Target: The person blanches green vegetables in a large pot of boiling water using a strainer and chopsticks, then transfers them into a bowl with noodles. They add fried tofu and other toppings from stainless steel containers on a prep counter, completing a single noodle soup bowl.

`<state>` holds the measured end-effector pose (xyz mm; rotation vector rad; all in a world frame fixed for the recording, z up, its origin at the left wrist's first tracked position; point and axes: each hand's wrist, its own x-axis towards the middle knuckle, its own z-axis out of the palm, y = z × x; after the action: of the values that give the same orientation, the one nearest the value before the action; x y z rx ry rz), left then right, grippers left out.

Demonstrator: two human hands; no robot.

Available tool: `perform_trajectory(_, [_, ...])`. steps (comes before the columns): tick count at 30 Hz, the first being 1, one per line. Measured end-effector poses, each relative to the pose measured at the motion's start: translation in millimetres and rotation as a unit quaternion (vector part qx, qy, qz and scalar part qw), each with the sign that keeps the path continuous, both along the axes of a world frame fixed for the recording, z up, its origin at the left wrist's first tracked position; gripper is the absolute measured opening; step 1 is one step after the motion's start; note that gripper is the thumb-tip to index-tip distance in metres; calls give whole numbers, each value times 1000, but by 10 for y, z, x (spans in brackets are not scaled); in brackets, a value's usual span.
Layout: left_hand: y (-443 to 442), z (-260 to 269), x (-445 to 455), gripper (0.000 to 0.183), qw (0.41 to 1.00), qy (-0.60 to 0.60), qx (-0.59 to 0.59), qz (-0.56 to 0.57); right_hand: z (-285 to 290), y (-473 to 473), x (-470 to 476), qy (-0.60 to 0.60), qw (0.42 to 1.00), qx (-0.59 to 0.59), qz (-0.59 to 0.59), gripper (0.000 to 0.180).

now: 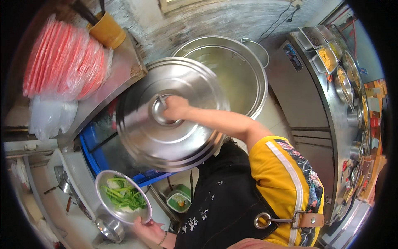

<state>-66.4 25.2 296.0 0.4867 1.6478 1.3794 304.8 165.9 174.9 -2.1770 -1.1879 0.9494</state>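
Note:
My right hand (175, 108) grips the handle of a large round stainless steel lid (186, 146). The lid overlaps the left part of a wide metal stockpot (265, 90), which holds cloudy, pale greenish liquid. Lower left, my left hand (150, 230) holds the rim of a tilted bowl (101, 199) with leafy green vegetables (130, 194) in it. Something pale lies among the leaves, too unclear to name. Beneath the lid, a blue-edged container (88, 149) is partly hidden.
Plastic-wrapped red items (65, 59) and a yellow container (108, 31) stand on the left counter. A metal bowl (110, 228) and pans (65, 183) lie lower left. On the right, a steel counter (329, 105) bears food trays, bowls and scissors. A green-rimmed bin (183, 190) sits below.

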Motion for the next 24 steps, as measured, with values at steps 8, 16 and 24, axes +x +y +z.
perform_trajectory(8, [3,-127,1106,10,993,-34,5,-115,-191,-851,1812,-63,995,16,-80,23])
perform_trajectory(16, [-285,-284,1951,11,983,-36,-19,-181,-285,-1050,2441,-52,997,33,-55,24])
perform_trajectory(24, [-392,-160,2530,23,957,-59,-44,-279,-396,-875,2493,4,997,68,-42,21])
